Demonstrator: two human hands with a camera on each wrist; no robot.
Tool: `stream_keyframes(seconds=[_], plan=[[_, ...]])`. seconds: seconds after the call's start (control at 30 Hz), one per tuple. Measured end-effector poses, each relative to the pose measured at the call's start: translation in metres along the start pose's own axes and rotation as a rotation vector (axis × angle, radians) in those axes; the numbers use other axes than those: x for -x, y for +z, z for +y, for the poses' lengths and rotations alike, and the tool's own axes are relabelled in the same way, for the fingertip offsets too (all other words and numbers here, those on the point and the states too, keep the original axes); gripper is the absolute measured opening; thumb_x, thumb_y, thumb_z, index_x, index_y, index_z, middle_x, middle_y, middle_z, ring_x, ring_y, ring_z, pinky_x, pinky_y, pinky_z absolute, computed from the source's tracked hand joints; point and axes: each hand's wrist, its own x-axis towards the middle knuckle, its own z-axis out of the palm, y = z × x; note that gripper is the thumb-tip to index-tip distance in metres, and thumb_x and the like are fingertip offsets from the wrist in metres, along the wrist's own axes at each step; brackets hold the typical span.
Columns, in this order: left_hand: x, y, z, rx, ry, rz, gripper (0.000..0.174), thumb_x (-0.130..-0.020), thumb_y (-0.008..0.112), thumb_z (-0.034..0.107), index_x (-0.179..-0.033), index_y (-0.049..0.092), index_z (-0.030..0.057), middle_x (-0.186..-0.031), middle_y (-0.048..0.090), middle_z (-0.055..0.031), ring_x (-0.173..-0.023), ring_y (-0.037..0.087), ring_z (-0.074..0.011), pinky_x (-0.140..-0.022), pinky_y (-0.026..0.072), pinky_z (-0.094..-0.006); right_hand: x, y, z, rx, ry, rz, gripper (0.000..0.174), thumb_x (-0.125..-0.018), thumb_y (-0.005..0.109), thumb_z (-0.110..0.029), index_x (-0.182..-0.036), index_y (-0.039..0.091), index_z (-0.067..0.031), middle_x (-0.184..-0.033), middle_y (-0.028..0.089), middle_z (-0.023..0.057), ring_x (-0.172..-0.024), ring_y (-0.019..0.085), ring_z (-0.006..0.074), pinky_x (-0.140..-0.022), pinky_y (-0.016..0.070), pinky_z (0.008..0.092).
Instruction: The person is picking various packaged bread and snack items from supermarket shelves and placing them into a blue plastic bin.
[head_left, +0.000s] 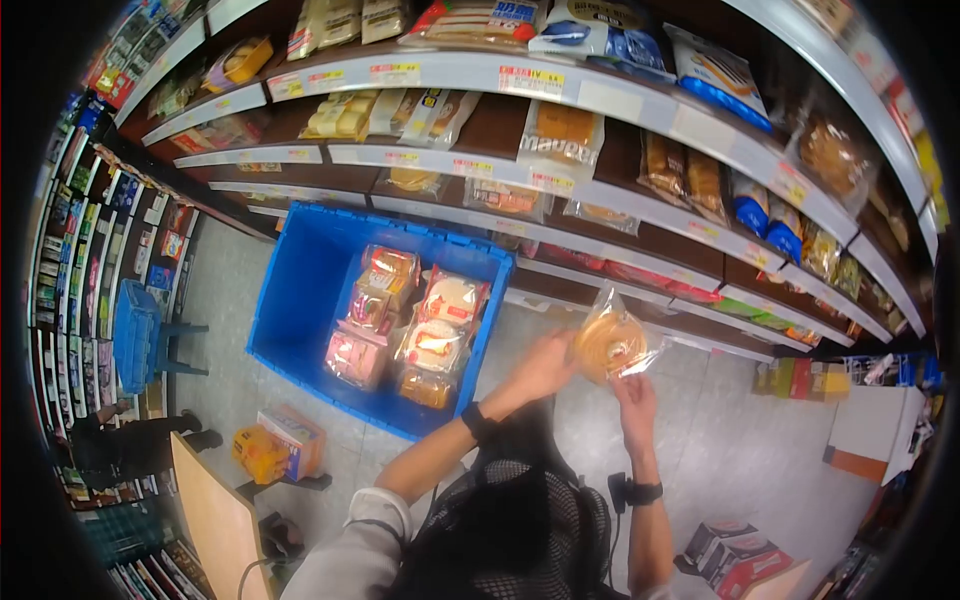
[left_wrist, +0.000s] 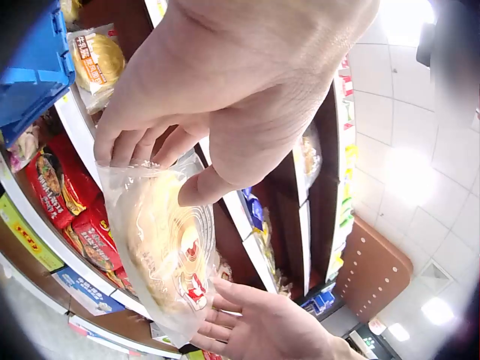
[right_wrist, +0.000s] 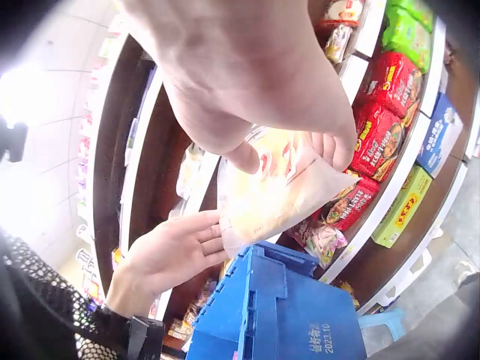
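The left hand (head_left: 546, 368) and right hand (head_left: 637, 396) have their fingers nearly closed, thumbs opposed, pinching the edges of a clear-bagged round bread (head_left: 604, 347) held up before the body. The step in hand looks like handling this one pack; the next move probably calls for a light, level grip, whether toward the blue crate (head_left: 283, 285) of packed goods (head_left: 434, 343) at left or the shelves (head_left: 640, 108) beyond.

Brown shelves (head_left: 655, 232) with white, price-tagged edges carry bagged bread (head_left: 563, 135) and a blue-and-white packet (head_left: 715, 78); lower down, red noodle packs (right_wrist: 376, 140) lie above a yellow-green box (right_wrist: 403, 208). A blue plastic crate (head_left: 302, 270) carries wrapped bakery packs (head_left: 432, 343).
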Motion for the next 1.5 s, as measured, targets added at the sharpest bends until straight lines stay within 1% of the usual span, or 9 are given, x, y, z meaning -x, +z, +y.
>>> stream_keyframes(seconds=[0.07, 0.27, 0.53, 0.67, 0.83, 1.07, 1.1, 1.33, 1.5], plan=[[0.042, 0.006, 0.0, -0.02, -0.025, -0.057, 0.051, -0.086, 0.06, 0.022, -0.131, 0.05, -0.0014, -0.131, 0.052, -0.0258, -0.129, 0.041, -0.0423, -0.109, 0.032, -0.0439, 0.047, -0.005, 0.012, 0.066, 0.047, -0.015, 0.041, -0.089, 0.067, -0.011, -0.123, 0.049, 0.0045, -0.109, 0.062, 0.0092, -0.093, 0.059, 0.011, -0.081, 0.0475, 0.0234], [0.166, 0.014, -0.008, -0.041, -0.046, -0.111, 0.049, -0.088, 0.06, 0.021, -0.13, 0.05, -0.0034, -0.125, 0.054, -0.0263, -0.121, 0.048, -0.0417, -0.103, 0.0386, -0.0432, 0.167, 0.004, 0.045, 0.023, 0.022, -0.013, 0.043, -0.088, 0.067, -0.007, -0.124, 0.049, 0.0062, -0.109, 0.063, 0.0115, -0.094, 0.061, 0.0125, -0.082, 0.0491, 0.0249], [0.262, -0.018, -0.035, -0.136, -0.026, -0.04, 0.051, -0.088, 0.061, 0.021, -0.131, 0.048, -0.0037, -0.122, 0.055, -0.0259, -0.117, 0.052, -0.0397, -0.1, 0.0407, -0.0422, 0.254, 0.057, 0.063, 0.022, 0.061, -0.047, 0.054, -0.085, 0.069, -0.008, -0.13, 0.045, 0.0087, -0.109, 0.063, 0.0139, -0.096, 0.062, 0.0157, -0.085, 0.0508, 0.0286], [0.281, -0.048, -0.052, -0.119, -0.016, -0.006, 0.052, -0.088, 0.062, 0.021, -0.131, 0.048, -0.0048, -0.122, 0.056, -0.0255, -0.117, 0.052, -0.0388, -0.101, 0.0403, -0.0415, 0.256, 0.089, 0.076, 0.089, -0.02, -0.089, 0.052, -0.083, 0.071, -0.011, -0.125, 0.048, 0.0092, -0.11, 0.063, 0.016, -0.095, 0.063, 0.0183, -0.084, 0.0515, 0.03], [0.285, -0.096, -0.085, -0.099, -0.086, 0.005, 0.053, -0.087, 0.062, 0.02, -0.13, 0.048, -0.0065, -0.124, 0.055, -0.026, -0.118, 0.052, -0.038, -0.101, 0.0402, -0.0407, 0.247, 0.145, 0.042, 0.185, -0.034, -0.126, 0.045, -0.082, 0.072, -0.013, -0.118, 0.053, 0.0058, -0.106, 0.064, 0.015, -0.093, 0.064, 0.0197, -0.083, 0.0522, 0.0308], [0.269, -0.202, -0.174, 0.01, -0.05, 0.022, 0.051, -0.086, 0.063, 0.017, -0.129, 0.049, -0.0071, -0.125, 0.056, -0.0261, -0.116, 0.055, -0.0361, -0.098, 0.0425, -0.0388, 0.2, 0.27, 0.038, 0.289, -0.076, -0.192, 0.042, -0.082, 0.073, -0.014, -0.116, 0.056, 0.0047, -0.099, 0.064, 0.0129, -0.09, 0.064, 0.0189, -0.081, 0.0528, 0.0303], [0.266, -0.22, -0.185, 0.012, 0.025, 0.053, 0.051, -0.085, 0.063, 0.015, -0.128, 0.049, -0.0071, -0.122, 0.058, -0.0251, -0.112, 0.058, -0.0338, -0.094, 0.0448, -0.0387, 0.194, 0.291, 0.037, 0.302, -0.067, -0.196, 0.042, -0.082, 0.073, -0.014, -0.116, 0.056, 0.0047, -0.099, 0.064, 0.0129, -0.09, 0.064, 0.0189, -0.081, 0.0528, 0.0303], [0.228, -0.33, -0.26, 0.013, -0.105, -0.095, 0.046, -0.085, 0.063, 0.012, -0.127, 0.052, -0.0025, -0.109, 0.066, -0.0183, -0.096, 0.063, -0.0219, -0.084, 0.0483, -0.033, 0.127, 0.417, 0.042, 0.337, -0.023, -0.136, 0.035, -0.084, 0.071, -0.021, -0.104, 0.059, 0.0036, -0.088, 0.066, 0.0125, -0.076, 0.064, 0.0175, -0.07, 0.0518, 0.0301], [0.173, -0.341, -0.338, 0.293, -0.149, -0.164, 0.044, -0.089, 0.06, 0.009, -0.131, 0.05, -0.0028, -0.112, 0.065, -0.012, -0.097, 0.061, -0.015, -0.085, 0.0481, -0.0284, 0.067, 0.452, 0.039, 0.526, 0.035, -0.234, 0.038, -0.081, 0.072, -0.03, -0.097, 0.059, 0.0022, -0.081, 0.064, 0.0158, -0.072, 0.062, 0.0216, -0.065, 0.0483, 0.0353]])
